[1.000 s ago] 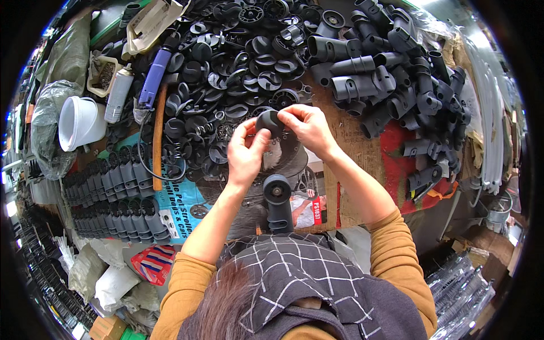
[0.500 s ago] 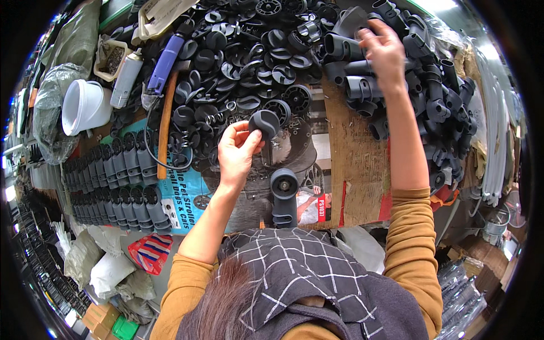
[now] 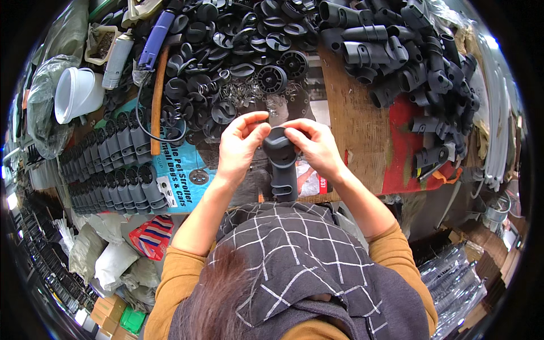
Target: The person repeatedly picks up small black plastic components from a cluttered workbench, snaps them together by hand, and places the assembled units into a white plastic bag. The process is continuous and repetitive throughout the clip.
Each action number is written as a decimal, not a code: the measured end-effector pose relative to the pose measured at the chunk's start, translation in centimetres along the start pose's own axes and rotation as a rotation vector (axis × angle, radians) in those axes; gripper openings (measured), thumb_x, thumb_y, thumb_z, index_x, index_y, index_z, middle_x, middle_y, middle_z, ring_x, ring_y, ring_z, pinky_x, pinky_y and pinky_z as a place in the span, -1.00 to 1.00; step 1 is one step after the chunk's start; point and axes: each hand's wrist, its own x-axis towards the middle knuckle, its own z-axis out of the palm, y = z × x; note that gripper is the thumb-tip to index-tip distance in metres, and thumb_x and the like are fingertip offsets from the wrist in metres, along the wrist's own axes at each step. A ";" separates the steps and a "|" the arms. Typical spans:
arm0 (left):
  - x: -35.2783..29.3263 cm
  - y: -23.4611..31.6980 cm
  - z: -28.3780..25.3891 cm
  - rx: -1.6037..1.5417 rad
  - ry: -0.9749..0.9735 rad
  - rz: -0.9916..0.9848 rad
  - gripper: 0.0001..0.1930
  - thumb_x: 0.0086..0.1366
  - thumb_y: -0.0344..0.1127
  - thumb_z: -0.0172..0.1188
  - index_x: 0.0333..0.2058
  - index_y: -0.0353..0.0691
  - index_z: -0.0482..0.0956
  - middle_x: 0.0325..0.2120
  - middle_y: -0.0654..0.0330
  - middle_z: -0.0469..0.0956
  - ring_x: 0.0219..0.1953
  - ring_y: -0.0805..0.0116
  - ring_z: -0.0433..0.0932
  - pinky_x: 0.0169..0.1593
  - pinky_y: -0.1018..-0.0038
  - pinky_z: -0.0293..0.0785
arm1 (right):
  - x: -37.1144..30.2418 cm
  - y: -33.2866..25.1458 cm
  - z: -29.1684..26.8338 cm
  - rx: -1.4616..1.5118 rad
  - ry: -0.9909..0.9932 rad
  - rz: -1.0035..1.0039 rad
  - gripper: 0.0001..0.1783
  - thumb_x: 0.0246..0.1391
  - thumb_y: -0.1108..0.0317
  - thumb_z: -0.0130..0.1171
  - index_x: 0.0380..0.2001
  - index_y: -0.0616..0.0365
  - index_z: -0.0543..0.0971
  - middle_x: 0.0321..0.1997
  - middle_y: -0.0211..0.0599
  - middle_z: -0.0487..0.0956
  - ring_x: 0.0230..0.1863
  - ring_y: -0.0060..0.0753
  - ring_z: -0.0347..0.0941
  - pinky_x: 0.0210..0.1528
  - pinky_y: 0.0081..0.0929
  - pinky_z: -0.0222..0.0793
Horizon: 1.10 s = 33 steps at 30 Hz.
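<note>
A black round cap with a curved ridge sits between my two hands, over the round head of a black tube fitting that lies near the table's front edge. My left hand is closed, its thumb at the cap's left edge and its index finger bent above. From the other side, my right hand pinches the cap's right edge with thumb and index finger. The cap hides most of the fitting's head. Whether the two parts touch I cannot tell.
Loose black caps and metal springs are heaped beyond my hands. Black tube fittings pile up at the right; rows of similar fittings stand left. A wooden-handled hammer, blue power tool and white bucket lie farther left.
My right hand has come back from the fitting pile to the middle and grips the cap's edge. My left hand has brought the cap nearer, over the fitting. The view has shifted slightly.
</note>
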 end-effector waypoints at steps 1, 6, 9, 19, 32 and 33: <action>-0.7 -0.6 -0.2 -0.042 -0.013 0.031 -0.64 0.16 -0.44 0.31 -0.05 -0.29 0.48 -0.25 0.23 0.55 -0.20 0.54 0.50 -0.08 0.61 0.45 | -1.3 0.8 0.1 0.116 0.074 0.021 -0.80 0.15 0.36 0.15 -0.23 0.27 0.56 -0.34 -0.35 0.58 -0.42 -0.60 0.50 -0.34 -0.61 0.45; -3.7 -4.5 -0.4 0.301 0.024 -0.157 -0.73 0.10 -0.48 0.30 -0.20 -0.26 0.50 -0.39 0.28 0.53 -0.34 0.54 0.50 -0.19 0.59 0.49 | -4.9 5.3 1.7 -0.194 0.189 0.129 -0.82 0.15 0.34 0.16 -0.44 0.21 0.45 -0.61 -0.35 0.47 -0.53 -0.55 0.46 -0.46 -0.52 0.39; -2.9 -5.7 -0.7 0.460 0.061 -0.011 -0.77 0.10 -0.43 0.30 -0.25 -0.27 0.52 -0.44 0.28 0.55 -0.38 0.55 0.51 -0.27 0.59 0.49 | -4.3 6.6 2.2 -0.649 0.312 -0.169 -0.74 0.10 0.27 0.21 -0.48 0.22 0.45 -0.62 -0.27 0.45 -0.53 -0.36 0.44 -0.44 -0.34 0.33; -0.9 -7.4 -1.9 0.305 -0.094 -0.138 -0.43 0.18 -0.40 0.26 0.18 -0.23 0.36 -0.03 0.09 0.52 -0.10 0.44 0.51 0.00 0.51 0.44 | -1.9 8.0 1.7 -0.215 0.207 -0.107 -0.62 0.13 0.32 0.20 -0.03 0.27 0.46 -0.14 -0.20 0.58 -0.15 -0.36 0.52 -0.05 -0.45 0.42; 0.6 -4.9 -2.9 0.237 -0.304 -0.454 -0.32 0.09 -0.48 0.32 0.20 -0.36 0.28 0.02 0.09 0.48 -0.03 0.32 0.50 0.02 0.42 0.46 | -1.6 6.2 0.1 -0.143 0.000 0.108 -0.53 0.06 0.28 0.23 0.03 0.24 0.46 -0.11 -0.09 0.60 -0.11 -0.32 0.56 -0.05 -0.40 0.46; 0.8 -4.8 -2.9 0.229 -0.342 -0.438 -0.32 0.08 -0.48 0.33 0.20 -0.37 0.27 0.02 0.08 0.48 -0.03 0.32 0.50 0.02 0.42 0.46 | -1.7 6.3 0.1 -0.133 -0.005 0.168 -0.51 0.05 0.28 0.24 0.04 0.25 0.46 -0.10 -0.08 0.59 -0.10 -0.32 0.55 -0.04 -0.40 0.46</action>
